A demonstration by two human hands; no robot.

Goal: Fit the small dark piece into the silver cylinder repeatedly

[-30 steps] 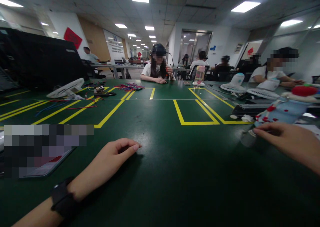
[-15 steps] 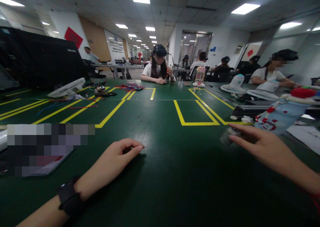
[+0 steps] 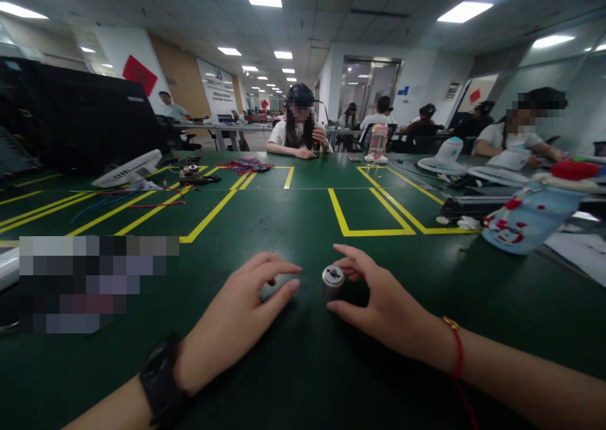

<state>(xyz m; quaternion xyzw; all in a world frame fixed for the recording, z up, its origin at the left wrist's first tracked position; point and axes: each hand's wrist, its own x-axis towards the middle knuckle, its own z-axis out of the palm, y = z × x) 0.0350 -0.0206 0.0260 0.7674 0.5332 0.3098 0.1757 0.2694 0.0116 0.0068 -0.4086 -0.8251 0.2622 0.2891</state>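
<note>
A small silver cylinder [image 3: 332, 282], which looks like a small electric motor, stands upright on the green tabletop [image 3: 303, 367], its round top face pointing up. My right hand [image 3: 379, 297] is beside it on the right, thumb and fingers spread around it; whether a fingertip touches it I cannot tell. To the left of the motor is my left hand [image 3: 253, 297], fingers and thumb apart with nothing between them.
Yellow tape lines [image 3: 379, 233] mark the table. At right stand a light-blue bottle [image 3: 525, 218] and white fans [image 3: 440, 165]. On the left lie a white fan [image 3: 132, 168], wires [image 3: 246, 165] and a large black case [image 3: 76, 114]. A person [image 3: 296, 130] sits opposite.
My right hand has brought the motor from the right to the middle, and its fingers have spread. My left hand has moved slightly right, opening its fingers.
</note>
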